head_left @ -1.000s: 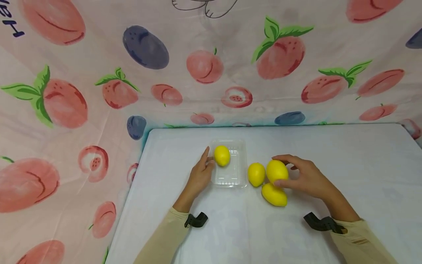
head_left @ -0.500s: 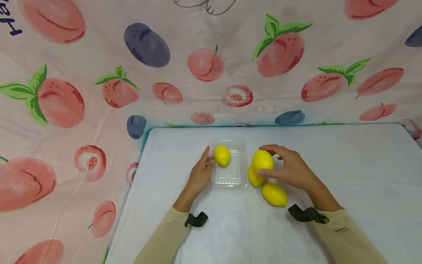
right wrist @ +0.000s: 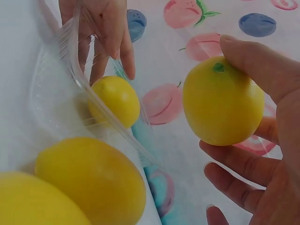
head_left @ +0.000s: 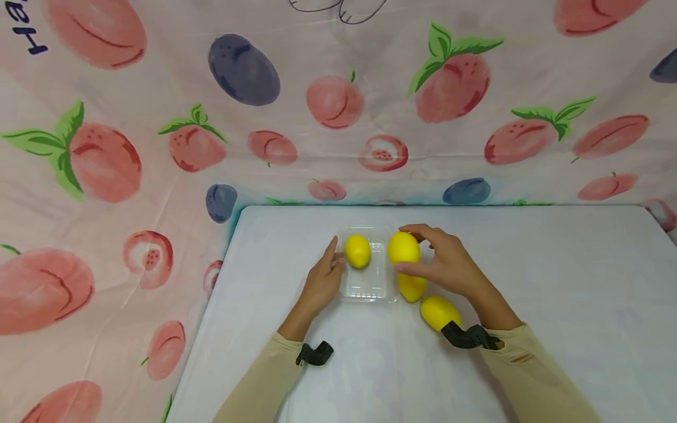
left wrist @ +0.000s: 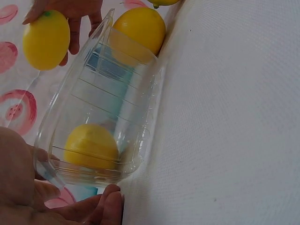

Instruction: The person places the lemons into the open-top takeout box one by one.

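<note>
A pale cloth printed with pink peaches and blue plums (head_left: 455, 82) hangs behind and to the left of the scene. In front of it stands a white counter (head_left: 555, 282), seen from above.

Two arms in beige sleeves (head_left: 264, 382) reach in from the bottom edge, each with a black camera mount at the wrist.

A clear plastic tray (head_left: 365, 288) sits near the middle of the counter, a little toward the back. The left hand (head_left: 319, 282) rests against the tray's left side, fingers (left wrist: 101, 208) fairly straight and lying along its wall and rim, not curled around anything.

The right hand (head_left: 449, 267) holds a lemon (head_left: 404, 248) in the air just over the tray's right edge. The thumb sits on the near side and the curled fingers (right wrist: 234, 176) wrap the far side, so the lemon is pinched between them. Its small green stem end shows in the right wrist view.

A second lemon (head_left: 358, 251) lies inside the tray, near its back left corner, close to the left hand's fingertips.

A third lemon (head_left: 412, 288) lies on the counter touching the tray's right wall, directly under the right hand. A fourth lemon (head_left: 436, 311) lies on the counter just beside it, nearer the person, partly hidden by the right wrist mount.
</note>
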A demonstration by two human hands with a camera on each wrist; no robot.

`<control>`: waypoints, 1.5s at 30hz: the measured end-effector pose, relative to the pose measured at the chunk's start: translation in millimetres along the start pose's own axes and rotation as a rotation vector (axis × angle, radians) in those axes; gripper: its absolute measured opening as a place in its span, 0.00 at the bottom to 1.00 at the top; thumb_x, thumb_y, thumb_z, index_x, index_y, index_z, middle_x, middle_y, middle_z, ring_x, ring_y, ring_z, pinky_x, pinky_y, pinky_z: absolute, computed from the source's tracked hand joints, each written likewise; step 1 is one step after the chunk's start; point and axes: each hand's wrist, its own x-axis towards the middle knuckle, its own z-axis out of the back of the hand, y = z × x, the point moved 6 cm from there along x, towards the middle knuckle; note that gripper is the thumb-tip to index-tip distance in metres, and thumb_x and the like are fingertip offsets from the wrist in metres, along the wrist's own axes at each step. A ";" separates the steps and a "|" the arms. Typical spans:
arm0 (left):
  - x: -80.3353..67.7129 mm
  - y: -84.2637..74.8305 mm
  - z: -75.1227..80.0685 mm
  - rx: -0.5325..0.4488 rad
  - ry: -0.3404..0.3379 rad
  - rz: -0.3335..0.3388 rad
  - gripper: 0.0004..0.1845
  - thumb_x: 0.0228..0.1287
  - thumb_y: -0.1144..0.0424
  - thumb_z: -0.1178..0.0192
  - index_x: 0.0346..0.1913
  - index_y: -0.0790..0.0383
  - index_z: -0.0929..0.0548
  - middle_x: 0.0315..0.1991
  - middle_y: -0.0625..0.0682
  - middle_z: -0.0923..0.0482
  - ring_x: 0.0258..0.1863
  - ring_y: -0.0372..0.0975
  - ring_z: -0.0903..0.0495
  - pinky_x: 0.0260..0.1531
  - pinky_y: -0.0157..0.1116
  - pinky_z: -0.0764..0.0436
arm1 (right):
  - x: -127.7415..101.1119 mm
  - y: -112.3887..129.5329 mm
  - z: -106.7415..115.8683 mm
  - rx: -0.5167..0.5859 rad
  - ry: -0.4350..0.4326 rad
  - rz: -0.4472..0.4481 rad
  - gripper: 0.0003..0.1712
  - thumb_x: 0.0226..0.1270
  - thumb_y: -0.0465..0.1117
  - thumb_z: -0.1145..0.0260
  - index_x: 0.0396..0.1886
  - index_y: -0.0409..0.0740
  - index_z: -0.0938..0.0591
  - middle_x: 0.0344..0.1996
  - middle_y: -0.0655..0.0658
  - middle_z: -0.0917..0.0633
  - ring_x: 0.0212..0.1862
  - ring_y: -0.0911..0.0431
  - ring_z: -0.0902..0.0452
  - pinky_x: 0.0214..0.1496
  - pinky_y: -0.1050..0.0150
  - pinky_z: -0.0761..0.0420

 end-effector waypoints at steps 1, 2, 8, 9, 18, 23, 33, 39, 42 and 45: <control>-0.2 -0.4 -0.1 0.002 0.001 -0.003 0.32 0.81 0.50 0.55 0.83 0.40 0.50 0.71 0.54 0.27 0.71 0.50 0.29 0.72 0.54 0.33 | 1.1 0.3 -1.2 0.002 0.001 -0.007 0.43 0.56 0.60 0.21 0.69 0.52 0.24 0.60 0.47 0.17 0.56 0.48 0.25 0.60 0.41 0.25; -0.5 -0.8 -0.2 0.002 0.000 -0.005 0.32 0.81 0.51 0.55 0.83 0.40 0.50 0.71 0.54 0.27 0.71 0.50 0.29 0.72 0.54 0.33 | 2.2 0.3 -2.5 0.001 0.003 -0.015 0.43 0.56 0.61 0.22 0.69 0.53 0.24 0.60 0.48 0.18 0.57 0.47 0.25 0.59 0.41 0.25; -0.1 0.2 -1.7 0.002 0.000 -0.003 0.33 0.81 0.51 0.55 0.83 0.41 0.49 0.71 0.54 0.27 0.71 0.50 0.29 0.72 0.54 0.33 | 8.6 0.5 -9.4 -0.019 0.017 -0.047 0.45 0.54 0.66 0.23 0.69 0.57 0.25 0.59 0.49 0.18 0.57 0.43 0.25 0.55 0.44 0.22; 0.2 0.3 -2.1 0.004 0.000 -0.004 0.33 0.81 0.51 0.55 0.83 0.41 0.49 0.71 0.54 0.27 0.71 0.50 0.29 0.72 0.54 0.32 | 9.8 0.8 -10.6 -0.024 0.018 -0.051 0.45 0.54 0.66 0.23 0.69 0.57 0.25 0.59 0.49 0.18 0.57 0.43 0.25 0.55 0.44 0.21; 1.2 -2.0 -2.3 0.008 -0.008 -0.011 0.33 0.80 0.50 0.55 0.83 0.42 0.49 0.70 0.54 0.26 0.70 0.50 0.27 0.71 0.54 0.31 | 18.2 9.8 -26.0 -0.054 0.047 -0.069 0.46 0.53 0.65 0.22 0.70 0.57 0.25 0.59 0.48 0.17 0.58 0.43 0.25 0.56 0.43 0.21; 0.9 -2.7 -2.5 0.006 -0.007 -0.009 0.33 0.80 0.51 0.54 0.83 0.43 0.49 0.70 0.54 0.26 0.69 0.50 0.27 0.71 0.54 0.31 | 19.9 16.3 -36.0 -0.071 0.072 -0.076 0.46 0.52 0.66 0.22 0.70 0.58 0.25 0.59 0.49 0.17 0.58 0.45 0.25 0.56 0.44 0.20; 2.2 -2.8 -2.9 0.011 -0.018 -0.018 0.33 0.80 0.50 0.54 0.83 0.43 0.48 0.69 0.54 0.25 0.67 0.49 0.26 0.69 0.54 0.29 | 20.6 20.0 -57.2 -0.170 0.071 -0.003 0.45 0.51 0.66 0.21 0.67 0.55 0.21 0.56 0.50 0.14 0.55 0.46 0.23 0.56 0.40 0.26; 2.0 -1.8 -2.5 -0.006 -0.022 -0.011 0.32 0.81 0.50 0.55 0.83 0.42 0.48 0.71 0.54 0.26 0.70 0.49 0.28 0.73 0.54 0.33 | 22.1 19.6 -67.7 -0.248 0.085 0.022 0.45 0.49 0.69 0.22 0.65 0.53 0.20 0.55 0.49 0.13 0.54 0.47 0.22 0.54 0.39 0.26; 1.7 -2.5 -2.2 -0.014 -0.025 -0.013 0.32 0.81 0.49 0.55 0.83 0.41 0.48 0.71 0.54 0.27 0.70 0.49 0.28 0.73 0.54 0.33 | 22.7 18.6 -71.9 -0.267 0.101 0.006 0.45 0.49 0.70 0.23 0.65 0.53 0.20 0.55 0.48 0.13 0.55 0.48 0.22 0.55 0.38 0.27; 1.4 -3.4 -1.8 -0.010 -0.030 -0.017 0.32 0.81 0.49 0.55 0.83 0.41 0.47 0.71 0.54 0.27 0.69 0.48 0.27 0.71 0.54 0.31 | 23.3 18.7 -75.0 -0.279 0.114 -0.005 0.46 0.50 0.71 0.24 0.65 0.54 0.20 0.53 0.48 0.12 0.54 0.48 0.22 0.55 0.39 0.28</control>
